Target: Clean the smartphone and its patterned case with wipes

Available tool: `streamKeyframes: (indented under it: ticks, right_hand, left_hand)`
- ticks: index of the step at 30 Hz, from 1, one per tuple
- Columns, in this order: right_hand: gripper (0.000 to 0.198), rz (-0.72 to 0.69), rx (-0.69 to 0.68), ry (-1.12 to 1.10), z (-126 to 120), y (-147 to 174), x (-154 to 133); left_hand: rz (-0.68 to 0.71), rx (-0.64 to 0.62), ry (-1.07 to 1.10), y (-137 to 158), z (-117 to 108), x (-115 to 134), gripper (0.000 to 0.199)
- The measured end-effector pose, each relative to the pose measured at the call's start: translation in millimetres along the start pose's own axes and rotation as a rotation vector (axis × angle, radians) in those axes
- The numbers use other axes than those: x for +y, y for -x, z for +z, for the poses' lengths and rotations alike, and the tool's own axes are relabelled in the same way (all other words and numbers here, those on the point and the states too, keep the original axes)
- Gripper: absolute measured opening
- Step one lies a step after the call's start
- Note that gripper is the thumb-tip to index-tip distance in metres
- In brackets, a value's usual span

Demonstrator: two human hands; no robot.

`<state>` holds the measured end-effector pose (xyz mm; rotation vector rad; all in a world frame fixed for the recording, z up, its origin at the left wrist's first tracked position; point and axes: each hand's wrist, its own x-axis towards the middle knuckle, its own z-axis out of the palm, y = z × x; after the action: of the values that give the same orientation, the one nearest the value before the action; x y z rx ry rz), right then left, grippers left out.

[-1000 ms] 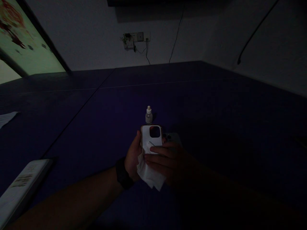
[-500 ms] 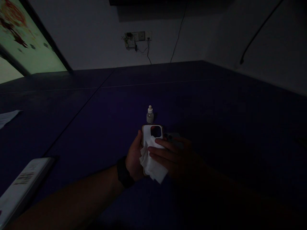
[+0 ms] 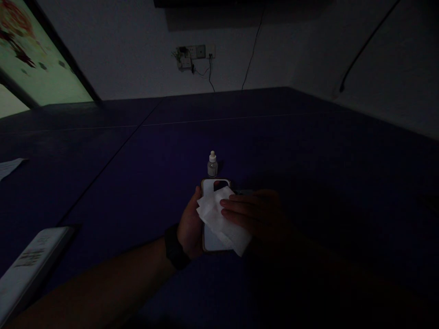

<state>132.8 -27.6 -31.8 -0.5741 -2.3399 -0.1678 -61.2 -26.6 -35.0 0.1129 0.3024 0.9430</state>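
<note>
My left hand point(image 3: 191, 225), with a dark band on its wrist, holds a pale phone case point(image 3: 210, 241) with a brownish rim along its left side. A finger shows through the case's camera cutout, near the top. My right hand point(image 3: 255, 214) presses a folded white tissue point(image 3: 219, 218) against the face of the case, fingers laid over it. The tissue hides much of the middle and part of the cutout. Behind the right hand, a phone point(image 3: 244, 192) shows only its upper edge. A small dropper bottle point(image 3: 212, 167) with a white top stands upright just beyond the case.
Everything lies on a dark blue tabletop point(image 3: 164, 155) in dim light. At the left are a long white box point(image 3: 29, 262) and a sheet of paper point(image 3: 10, 168). Sockets with cables point(image 3: 192, 57) sit on the far wall. A cable point(image 3: 366, 48) hangs at the right.
The tissue has moved up over the case and now covers part of the camera cutout; its lower end has swung right, baring the lower case. My left hand keeps its hold.
</note>
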Motion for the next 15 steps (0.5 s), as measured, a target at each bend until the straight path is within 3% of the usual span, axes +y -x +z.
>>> streamKeyframes:
  ticks: [2,6,12,15]
  right_hand:
    - [0.035,-0.07,-0.03,0.042,1.7,-1.1,-2.0]
    - [0.03,-0.243,-0.162,0.066,9.1,-0.1,-5.5]
    - [0.036,-0.076,-0.144,0.046,8.2,1.9,-1.0]
    - [0.038,-0.1,-0.201,0.076,12.5,1.5,-1.2]
  left_hand:
    - [-0.068,0.025,0.098,2.4,2.0,-1.3,0.049]
    - [-0.277,-0.09,0.151,3.5,-0.7,-4.0,0.067]
    - [-0.138,0.0,0.131,-1.9,-4.3,-3.7,0.059]
    - [-0.05,-0.049,0.077,-3.4,-7.2,-4.2,0.05]
